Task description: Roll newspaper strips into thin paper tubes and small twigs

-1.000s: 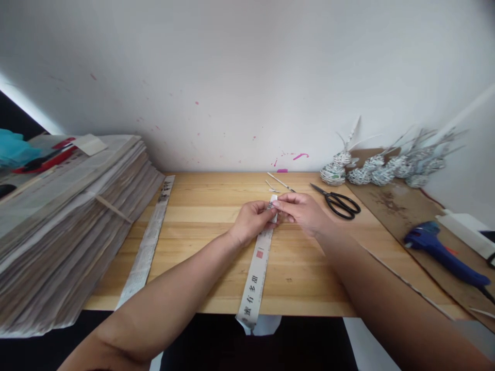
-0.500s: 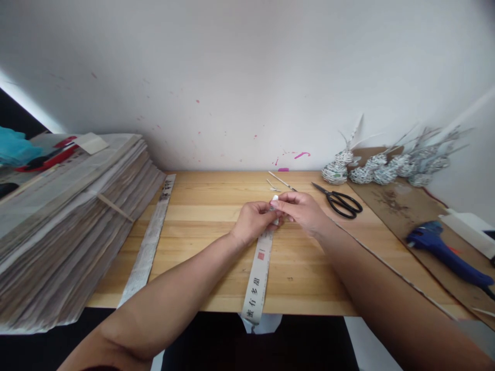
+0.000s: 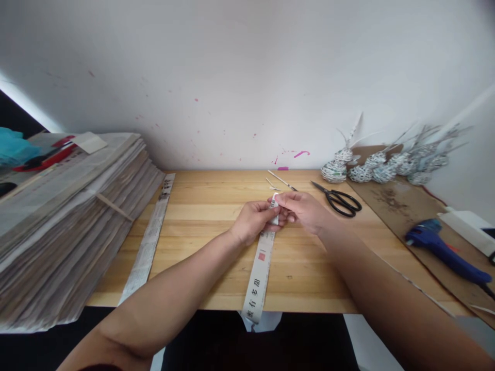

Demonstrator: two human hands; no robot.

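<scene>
One left hand (image 3: 253, 221) and one right hand (image 3: 303, 208) meet, fingertips pinching the upper end of a long pale printed paper strip (image 3: 257, 278), apparently folded there, though fingers partly cover it. The strip's lower end passes the near edge of the light wooden desk (image 3: 204, 252). Farther out lie black metal scissors (image 3: 340, 201), a blue plastic glue gun (image 3: 444, 255) and a thick banded newspaper stack (image 3: 88, 221).

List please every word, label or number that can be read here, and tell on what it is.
"蜜有多甜": large dark characters on the held paper strip; the lowest is less clear.
Red seal on that strip: too small to read.
Left paper strip and paper stack: print too small or blurred.
</scene>
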